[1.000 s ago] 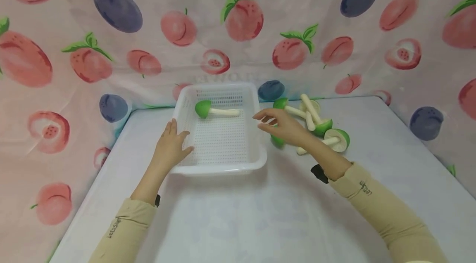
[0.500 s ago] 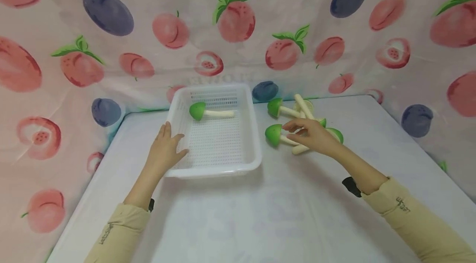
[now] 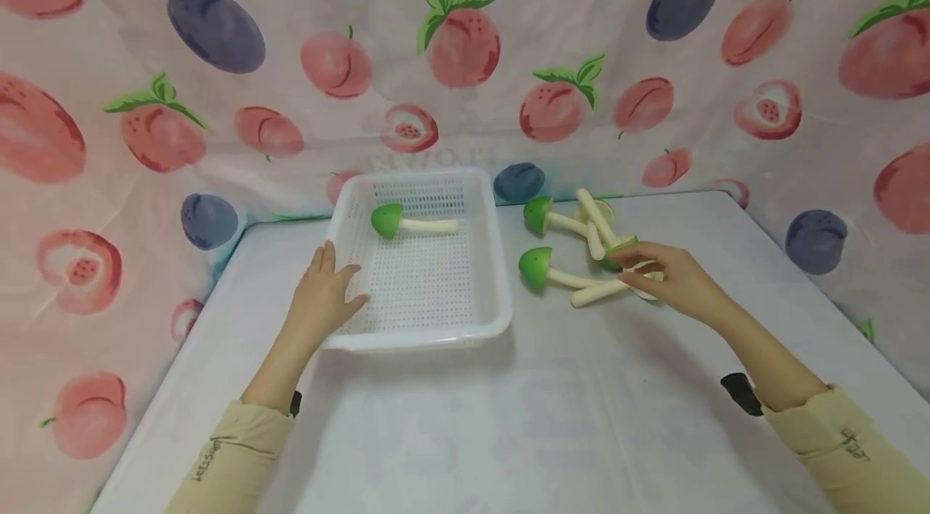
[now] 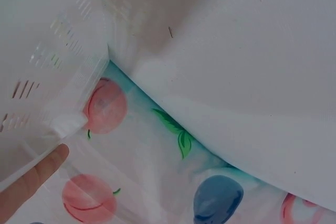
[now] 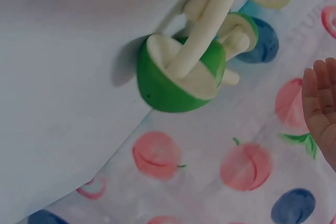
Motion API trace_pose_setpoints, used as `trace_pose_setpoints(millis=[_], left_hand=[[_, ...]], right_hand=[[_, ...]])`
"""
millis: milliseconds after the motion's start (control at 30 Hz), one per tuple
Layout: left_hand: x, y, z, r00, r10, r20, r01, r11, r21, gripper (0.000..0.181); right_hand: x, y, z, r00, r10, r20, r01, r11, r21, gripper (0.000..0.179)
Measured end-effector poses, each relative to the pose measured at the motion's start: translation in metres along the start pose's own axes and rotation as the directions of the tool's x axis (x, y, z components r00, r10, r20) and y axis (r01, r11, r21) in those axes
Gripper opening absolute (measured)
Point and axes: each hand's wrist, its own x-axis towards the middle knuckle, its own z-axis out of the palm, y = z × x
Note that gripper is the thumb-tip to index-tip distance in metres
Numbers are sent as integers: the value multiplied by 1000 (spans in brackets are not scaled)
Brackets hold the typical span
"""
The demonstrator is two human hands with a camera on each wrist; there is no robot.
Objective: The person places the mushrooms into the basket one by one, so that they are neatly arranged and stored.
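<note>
My left hand rests on the left rim of a white plastic basket, its fingers spread. In the left wrist view one straight finger lies along that rim. Inside the basket is a toy mushroom with a green cap and pale stem. My right hand hovers over the right side of a pile of similar mushrooms, overlapping the cap of one mushroom in the head view. The right wrist view shows this hand apart from the nearest mushroom, fingers extended.
Several mushrooms lie right of the basket, some crossed over each other; one mushroom has its cap toward the basket. A fruit-print curtain hangs behind and beside the white table.
My right hand has moved right, from beside the basket's right rim, across the mushrooms to the pile's right side. The left hand stays on the basket rim. The head view has shifted slightly.
</note>
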Motion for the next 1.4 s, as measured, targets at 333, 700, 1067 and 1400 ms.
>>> trace_pose_setpoints(millis=[333,700,1067,1400], left_hand=[[0,0,-3,1000,-5,10,5,1000,-12,52],[-1,-4,0,1000,7,2,-7,1000,4,51],[-1,-1,-4,1000,-4,11,4,1000,7,50],[0,-3,-1,1000,11,-7,-11,1000,11,49]], right_hand=[[-11,28,-18,997,56,-53,-58,998,-26,27],[-14,63,-18,999,-16,-28,11,986,-168,44],[-13,95,-25,981,20,193,-7,998,-66,76],[-11,102,-19,972,57,229,-31,993,-116,76]])
